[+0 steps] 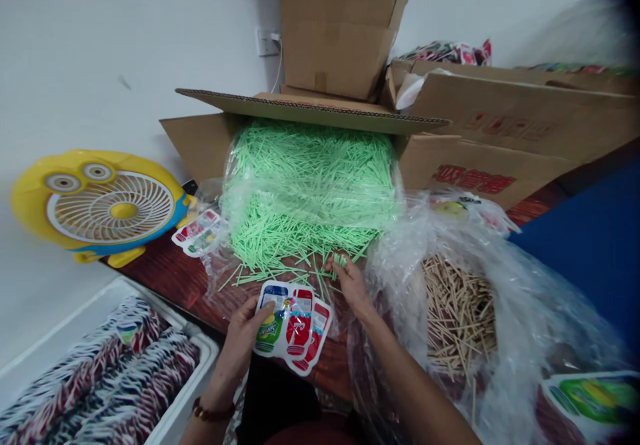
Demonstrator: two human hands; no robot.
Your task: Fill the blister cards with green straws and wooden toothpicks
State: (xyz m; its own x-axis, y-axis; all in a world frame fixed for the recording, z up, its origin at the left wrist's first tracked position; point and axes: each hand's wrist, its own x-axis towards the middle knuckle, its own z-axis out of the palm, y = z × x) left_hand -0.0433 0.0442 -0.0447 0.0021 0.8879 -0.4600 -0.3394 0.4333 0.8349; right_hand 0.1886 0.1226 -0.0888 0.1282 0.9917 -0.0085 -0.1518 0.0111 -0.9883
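My left hand is closed on flat printed packets, fanned so that at least two show. Their fronts carry blue, green and red bottle pictures, one lettered "Cola". My right hand pinches several short green sticks at the near edge of a large heap of the same green sticks. This heap spills from a clear plastic bag lying in a cardboard box opened toward me. Loose sticks are scattered on the dark wooden table between the heap and the packets.
At left stands a yellow character-shaped fan, with a packet beside it. A white foam box below holds rows of packets. At right, a clear bag surrounds brown sticks. More cardboard boxes stand behind.
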